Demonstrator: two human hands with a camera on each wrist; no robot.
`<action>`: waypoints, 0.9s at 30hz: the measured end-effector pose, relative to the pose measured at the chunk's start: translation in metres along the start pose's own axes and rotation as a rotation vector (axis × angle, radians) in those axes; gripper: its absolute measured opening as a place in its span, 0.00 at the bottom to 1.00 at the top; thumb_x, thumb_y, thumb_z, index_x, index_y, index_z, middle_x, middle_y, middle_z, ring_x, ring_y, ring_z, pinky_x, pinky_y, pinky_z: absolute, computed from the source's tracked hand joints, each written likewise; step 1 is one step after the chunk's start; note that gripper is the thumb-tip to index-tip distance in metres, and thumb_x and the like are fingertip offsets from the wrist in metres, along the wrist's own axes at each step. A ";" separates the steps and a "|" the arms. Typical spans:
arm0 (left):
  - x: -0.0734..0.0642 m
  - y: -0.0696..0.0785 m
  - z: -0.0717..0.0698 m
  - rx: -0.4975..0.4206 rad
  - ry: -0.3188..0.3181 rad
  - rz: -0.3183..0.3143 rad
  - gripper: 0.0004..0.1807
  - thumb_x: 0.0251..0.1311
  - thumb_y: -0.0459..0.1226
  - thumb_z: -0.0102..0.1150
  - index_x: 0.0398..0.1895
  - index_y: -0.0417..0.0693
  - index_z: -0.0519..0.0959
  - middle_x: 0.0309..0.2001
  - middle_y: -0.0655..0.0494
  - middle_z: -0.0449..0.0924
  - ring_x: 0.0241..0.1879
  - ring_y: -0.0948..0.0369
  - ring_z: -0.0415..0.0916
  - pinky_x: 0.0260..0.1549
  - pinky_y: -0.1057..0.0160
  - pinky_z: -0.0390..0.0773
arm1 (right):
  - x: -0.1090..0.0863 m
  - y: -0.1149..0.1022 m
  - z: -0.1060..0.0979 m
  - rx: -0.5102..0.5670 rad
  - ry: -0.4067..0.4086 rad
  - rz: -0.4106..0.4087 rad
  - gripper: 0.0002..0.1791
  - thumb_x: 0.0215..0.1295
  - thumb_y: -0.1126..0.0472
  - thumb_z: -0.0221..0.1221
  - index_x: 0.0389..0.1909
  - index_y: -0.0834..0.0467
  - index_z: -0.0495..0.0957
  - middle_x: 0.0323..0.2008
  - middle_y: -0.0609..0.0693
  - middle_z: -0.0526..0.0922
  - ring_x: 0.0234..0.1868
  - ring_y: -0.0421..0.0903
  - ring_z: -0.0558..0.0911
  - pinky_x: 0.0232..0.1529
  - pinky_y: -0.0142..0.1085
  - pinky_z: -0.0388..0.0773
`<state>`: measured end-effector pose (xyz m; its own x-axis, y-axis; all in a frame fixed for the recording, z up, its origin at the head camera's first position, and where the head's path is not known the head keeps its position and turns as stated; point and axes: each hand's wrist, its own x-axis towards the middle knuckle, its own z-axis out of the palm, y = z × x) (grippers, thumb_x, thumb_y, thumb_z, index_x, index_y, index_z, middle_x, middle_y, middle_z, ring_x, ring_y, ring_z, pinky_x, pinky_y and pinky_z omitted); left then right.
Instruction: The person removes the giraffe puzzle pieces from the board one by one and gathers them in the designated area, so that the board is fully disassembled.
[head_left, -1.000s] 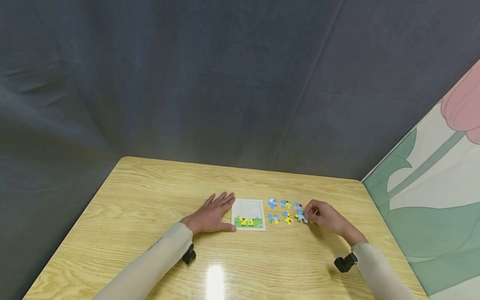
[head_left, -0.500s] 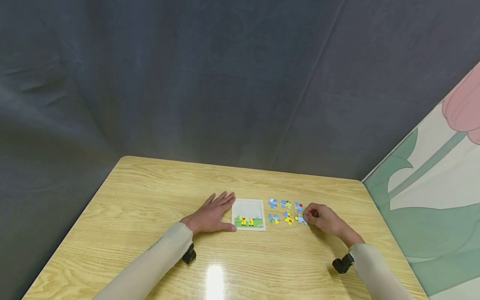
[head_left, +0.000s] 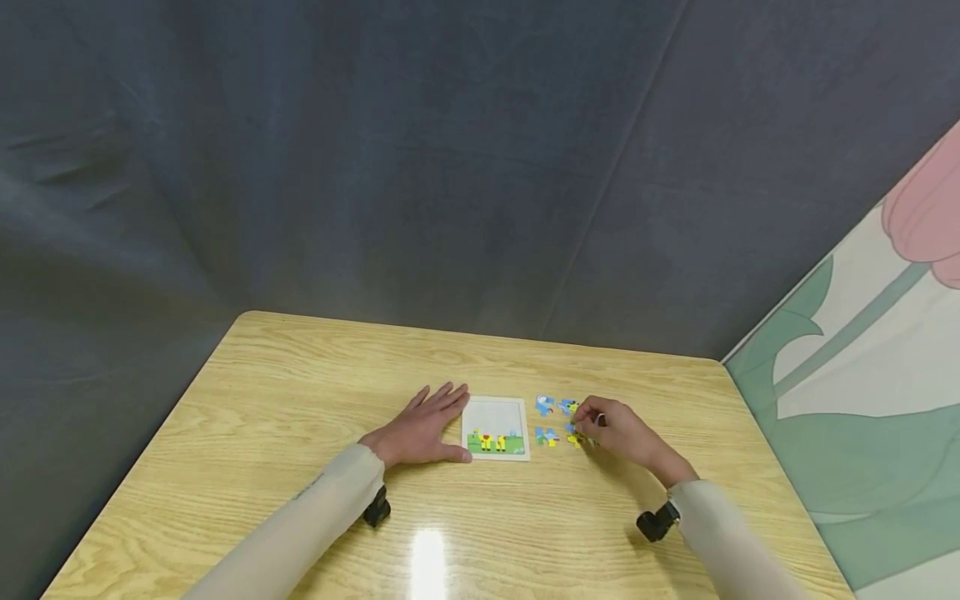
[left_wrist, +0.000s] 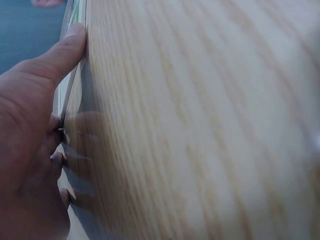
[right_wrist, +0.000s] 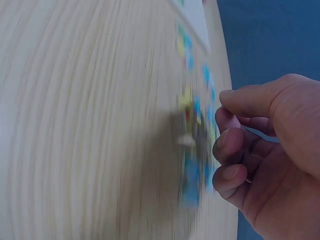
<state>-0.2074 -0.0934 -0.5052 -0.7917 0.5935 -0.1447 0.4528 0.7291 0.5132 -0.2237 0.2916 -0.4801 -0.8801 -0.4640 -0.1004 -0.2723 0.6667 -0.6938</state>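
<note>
A white-bordered puzzle tray (head_left: 497,416) lies on the wooden table, with green-and-yellow picture pieces filling its bottom strip. Along its left side my left hand (head_left: 423,429) is spread, with thumb (left_wrist: 75,35) and fingertips touching the border. Loose blue and yellow jigsaw pieces lie right of the tray; among them are an upper-left piece (head_left: 543,405) and a lower-left piece (head_left: 546,437). My right hand (head_left: 621,429) hovers over the right-hand pieces, hiding some. Its fingers are loosely curled, and no piece shows between thumb and fingers in the blurred right wrist view.
The wooden table (head_left: 322,375) ends at a dark curtain (head_left: 420,167) at the back. A flower-patterned panel (head_left: 862,417) stands along the right side. A black wrist camera (head_left: 657,522) sits on the right cuff.
My right hand has moved left from the rightmost loose piece to above the middle of the pieces, now covering the right-hand ones. My left hand stays at the tray.
</note>
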 end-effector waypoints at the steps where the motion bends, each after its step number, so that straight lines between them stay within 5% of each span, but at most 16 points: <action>1: 0.000 0.000 0.000 -0.003 0.002 0.003 0.57 0.68 0.65 0.62 0.88 0.48 0.48 0.89 0.55 0.41 0.90 0.51 0.35 0.87 0.39 0.36 | 0.004 -0.005 0.004 0.009 -0.010 0.002 0.04 0.79 0.65 0.59 0.45 0.61 0.82 0.38 0.53 0.84 0.30 0.36 0.75 0.30 0.29 0.74; 11: -0.001 0.003 -0.001 -0.001 0.006 0.005 0.56 0.69 0.64 0.63 0.88 0.46 0.50 0.89 0.53 0.42 0.89 0.49 0.36 0.87 0.38 0.37 | 0.040 -0.055 0.049 -0.012 -0.115 -0.075 0.05 0.78 0.65 0.60 0.46 0.59 0.84 0.35 0.48 0.83 0.31 0.38 0.74 0.31 0.27 0.73; 23: 0.000 0.003 -0.002 -0.007 0.015 0.014 0.56 0.69 0.64 0.62 0.88 0.45 0.50 0.89 0.52 0.42 0.89 0.49 0.36 0.86 0.37 0.37 | 0.056 -0.078 0.078 -0.009 -0.195 -0.166 0.04 0.73 0.68 0.62 0.44 0.60 0.85 0.31 0.47 0.82 0.29 0.35 0.73 0.33 0.28 0.73; 27: -0.001 0.003 -0.002 -0.013 0.010 0.010 0.56 0.69 0.64 0.63 0.88 0.45 0.50 0.89 0.52 0.43 0.89 0.49 0.37 0.86 0.37 0.37 | 0.058 -0.082 0.081 0.012 -0.239 -0.140 0.05 0.72 0.66 0.65 0.46 0.61 0.83 0.28 0.45 0.79 0.27 0.35 0.71 0.33 0.27 0.72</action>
<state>-0.2058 -0.0923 -0.5022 -0.7913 0.5973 -0.1306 0.4556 0.7185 0.5255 -0.2205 0.1627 -0.4870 -0.7174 -0.6763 -0.1672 -0.3790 0.5803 -0.7209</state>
